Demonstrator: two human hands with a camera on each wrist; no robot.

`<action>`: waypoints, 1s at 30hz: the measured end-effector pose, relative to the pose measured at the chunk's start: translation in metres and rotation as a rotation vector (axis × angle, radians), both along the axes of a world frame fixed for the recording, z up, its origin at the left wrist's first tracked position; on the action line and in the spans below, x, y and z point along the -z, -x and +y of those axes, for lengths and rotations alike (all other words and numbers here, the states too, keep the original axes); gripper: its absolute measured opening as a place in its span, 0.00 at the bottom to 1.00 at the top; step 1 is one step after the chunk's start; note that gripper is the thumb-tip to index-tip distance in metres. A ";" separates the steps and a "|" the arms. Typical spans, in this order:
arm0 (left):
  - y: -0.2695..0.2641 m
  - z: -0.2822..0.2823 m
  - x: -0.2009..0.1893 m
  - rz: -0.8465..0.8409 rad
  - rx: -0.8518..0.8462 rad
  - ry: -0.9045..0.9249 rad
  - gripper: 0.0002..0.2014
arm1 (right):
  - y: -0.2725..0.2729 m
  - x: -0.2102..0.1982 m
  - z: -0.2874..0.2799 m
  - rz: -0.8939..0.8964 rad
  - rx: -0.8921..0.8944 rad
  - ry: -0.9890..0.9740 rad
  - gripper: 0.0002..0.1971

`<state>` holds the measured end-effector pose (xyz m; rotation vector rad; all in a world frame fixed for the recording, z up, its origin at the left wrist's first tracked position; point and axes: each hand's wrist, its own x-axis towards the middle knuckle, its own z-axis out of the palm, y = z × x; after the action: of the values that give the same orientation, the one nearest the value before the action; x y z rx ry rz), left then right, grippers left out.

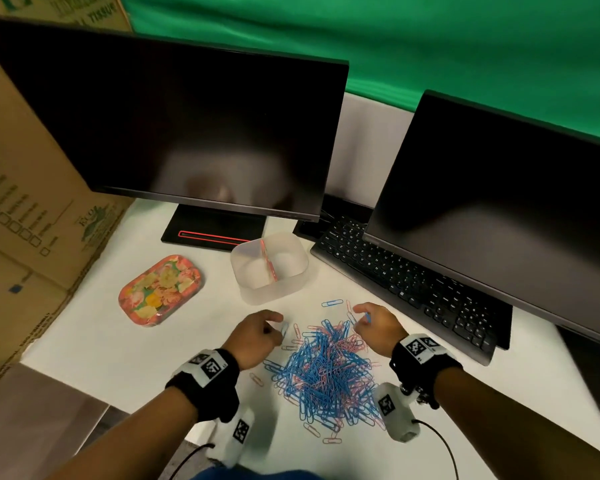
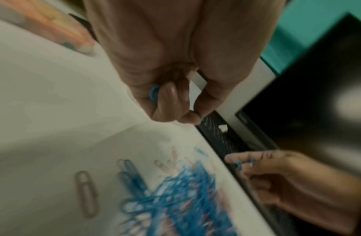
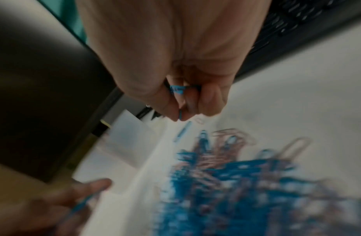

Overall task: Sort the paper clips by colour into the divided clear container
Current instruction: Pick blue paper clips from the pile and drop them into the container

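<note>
Beside the tangled wire pile [image 1: 326,372], each hand, left [image 1: 257,336] and right [image 1: 378,325], pinches a blue clip; the frosted container [image 1: 269,266] stands beyond.

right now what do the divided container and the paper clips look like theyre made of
Divided container: translucent frosted plastic, by the look; the desk shows hazily through its walls. Paper clips: thin bent wire with a blue or pink coating, probably vinyl over metal; the matte colour suggests coating, but the core is not visible.

Office desk (monitors [image 1: 174,133], keyboard [image 1: 402,271])
</note>
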<state>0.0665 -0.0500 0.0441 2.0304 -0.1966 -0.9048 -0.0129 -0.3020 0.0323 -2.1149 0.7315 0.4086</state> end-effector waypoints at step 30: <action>-0.104 -0.014 -0.077 0.227 -0.556 0.173 0.09 | -0.168 -0.073 0.110 -0.055 -0.053 -0.336 0.14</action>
<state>0.1706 -0.0637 0.1210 1.6747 0.3861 -0.7223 0.1555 -0.1917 0.1055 -1.8241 0.5349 0.4655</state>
